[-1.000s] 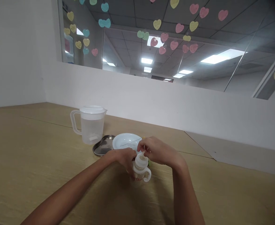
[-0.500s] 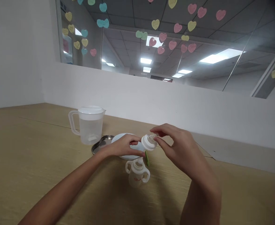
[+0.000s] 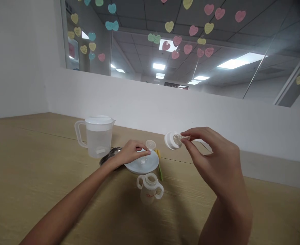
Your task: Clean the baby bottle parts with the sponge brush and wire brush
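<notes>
My right hand [image 3: 213, 153] pinches the tip of a clear nipple [image 3: 178, 139], which is set in a white bottle collar [image 3: 170, 140], held tilted sideways in the air. Over the white plate [image 3: 150, 166], my left hand [image 3: 133, 152] has its thumb and fingers closed on what looks like a clear straw piece. A translucent disc [image 3: 150, 144] shows at its fingertips and a small pale end [image 3: 143, 162] hangs below. In front of the plate, a two-handled baby bottle [image 3: 148, 194] stands upright with its mouth uncovered.
A clear lidded jug [image 3: 99, 139] of water stands at the left. Beside it, partly behind my left hand, is a metal tray [image 3: 106, 159]. A green and yellow brush-like tool [image 3: 160, 168] lies by the plate's right edge. A white wall [image 3: 150, 105] borders the table.
My right hand has moved right and up with the nipple and collar, away from my left hand. My left hand has shifted slightly left and up, and the small pale end has left the bottle mouth.
</notes>
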Action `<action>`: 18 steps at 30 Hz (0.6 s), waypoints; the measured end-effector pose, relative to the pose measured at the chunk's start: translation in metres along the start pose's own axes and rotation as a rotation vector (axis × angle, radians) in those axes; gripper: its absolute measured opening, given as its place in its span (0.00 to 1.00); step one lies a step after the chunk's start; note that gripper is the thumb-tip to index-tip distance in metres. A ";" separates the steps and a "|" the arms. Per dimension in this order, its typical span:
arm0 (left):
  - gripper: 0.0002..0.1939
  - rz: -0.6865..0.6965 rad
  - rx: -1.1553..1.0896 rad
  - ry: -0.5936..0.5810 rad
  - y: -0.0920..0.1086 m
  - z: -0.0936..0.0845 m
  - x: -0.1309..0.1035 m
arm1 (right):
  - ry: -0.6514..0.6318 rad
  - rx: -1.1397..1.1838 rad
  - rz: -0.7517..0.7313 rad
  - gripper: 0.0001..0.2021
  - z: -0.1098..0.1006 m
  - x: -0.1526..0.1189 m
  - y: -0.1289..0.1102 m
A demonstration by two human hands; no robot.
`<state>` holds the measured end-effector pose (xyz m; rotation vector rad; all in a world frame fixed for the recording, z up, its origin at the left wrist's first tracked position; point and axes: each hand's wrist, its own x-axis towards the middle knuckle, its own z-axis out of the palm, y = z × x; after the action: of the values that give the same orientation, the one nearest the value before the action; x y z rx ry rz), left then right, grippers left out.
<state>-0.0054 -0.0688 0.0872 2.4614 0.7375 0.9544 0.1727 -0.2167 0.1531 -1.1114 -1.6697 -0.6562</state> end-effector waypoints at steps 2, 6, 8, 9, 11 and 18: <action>0.13 -0.009 0.109 0.007 -0.008 0.002 0.001 | -0.006 -0.007 0.005 0.04 -0.001 -0.001 0.001; 0.14 -0.035 0.367 -0.047 -0.023 0.008 0.002 | -0.042 0.010 0.019 0.05 0.006 0.000 0.002; 0.14 -0.042 0.496 -0.087 -0.029 0.012 0.002 | -0.061 0.023 0.024 0.05 0.009 0.000 0.001; 0.14 -0.043 0.559 -0.104 -0.032 0.014 0.002 | -0.068 0.028 0.025 0.05 0.010 0.001 0.001; 0.13 -0.039 0.675 -0.125 -0.037 0.018 0.002 | -0.077 0.035 0.030 0.05 0.010 0.001 0.000; 0.11 -0.020 0.849 -0.185 -0.050 0.027 0.002 | -0.100 0.041 0.046 0.05 0.009 0.001 -0.003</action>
<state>-0.0014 -0.0337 0.0428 3.1725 1.2934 0.4201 0.1657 -0.2102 0.1507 -1.1660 -1.7292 -0.5423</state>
